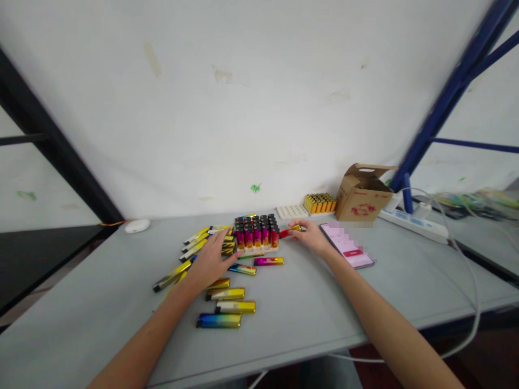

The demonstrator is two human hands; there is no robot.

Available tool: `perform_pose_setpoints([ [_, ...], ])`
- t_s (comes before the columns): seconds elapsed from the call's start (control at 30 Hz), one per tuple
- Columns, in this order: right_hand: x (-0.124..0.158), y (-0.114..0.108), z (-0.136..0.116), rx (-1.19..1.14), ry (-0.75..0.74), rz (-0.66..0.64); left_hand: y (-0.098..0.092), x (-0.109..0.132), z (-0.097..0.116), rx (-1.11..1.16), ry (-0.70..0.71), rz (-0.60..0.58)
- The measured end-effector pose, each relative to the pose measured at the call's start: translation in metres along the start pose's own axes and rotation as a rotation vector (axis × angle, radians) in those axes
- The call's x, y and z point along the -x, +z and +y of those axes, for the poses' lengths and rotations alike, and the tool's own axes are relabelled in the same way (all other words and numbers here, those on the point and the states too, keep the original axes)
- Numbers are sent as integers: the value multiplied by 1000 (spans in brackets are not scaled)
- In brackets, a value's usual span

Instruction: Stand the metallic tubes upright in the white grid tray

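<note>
A white holder (259,250) carries rows of upright lighters (255,236), pink-purple and red with black tops. My right hand (310,237), just right of it, pinches a red and gold lighter (290,232) that lies nearly level, one end close to the holder. On the left, my left hand (211,260) is spread, its thumb at the holder's front left corner and its fingers over loose yellow lighters. Whether the thumb touches the holder I cannot tell. A pink lighter (268,261) and a blue one (242,268) lie in front of the holder.
Several loose lighters (219,321) lie at the front left. Behind stand a white holed tray (292,212), a block of orange lighters (320,203) and an open cardboard box (362,199). To the right are a phone (348,246), a power strip (417,226) and a white cable (475,292).
</note>
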State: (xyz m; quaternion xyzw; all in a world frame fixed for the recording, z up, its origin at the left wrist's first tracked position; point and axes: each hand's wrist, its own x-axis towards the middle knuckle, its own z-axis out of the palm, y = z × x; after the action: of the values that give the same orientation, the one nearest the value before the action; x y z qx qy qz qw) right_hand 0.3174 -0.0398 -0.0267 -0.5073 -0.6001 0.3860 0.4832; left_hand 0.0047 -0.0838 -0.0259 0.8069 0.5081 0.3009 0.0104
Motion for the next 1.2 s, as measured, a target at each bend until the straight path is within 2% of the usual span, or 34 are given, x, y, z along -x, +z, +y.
perform_pose_setpoints([
  [0.17,1,-3,4,244,-112,-39,-4,0,-5,-38,34,-44],
  [0.37,4,-4,6,464,-197,-201,-4,2,-8,15,92,-99],
  [0.57,5,0,7,650,-310,-130,-2,1,-3,39,115,-80],
  [0.7,5,0,7,694,-392,-205,-2,0,-3,37,131,-46],
  [0.77,4,-3,8,665,-366,-193,-2,0,-2,31,133,-43],
  [0.83,3,-4,9,589,-305,-124,-3,0,-2,26,134,-51],
  [0.97,1,-3,9,235,-168,-3,-5,-1,0,23,130,-53],
  [1.07,0,0,2,-63,-58,-4,-6,-2,1,27,125,-49],
  [1.2,2,1,-12,-309,106,-75,-6,-2,2,35,118,-29],
])
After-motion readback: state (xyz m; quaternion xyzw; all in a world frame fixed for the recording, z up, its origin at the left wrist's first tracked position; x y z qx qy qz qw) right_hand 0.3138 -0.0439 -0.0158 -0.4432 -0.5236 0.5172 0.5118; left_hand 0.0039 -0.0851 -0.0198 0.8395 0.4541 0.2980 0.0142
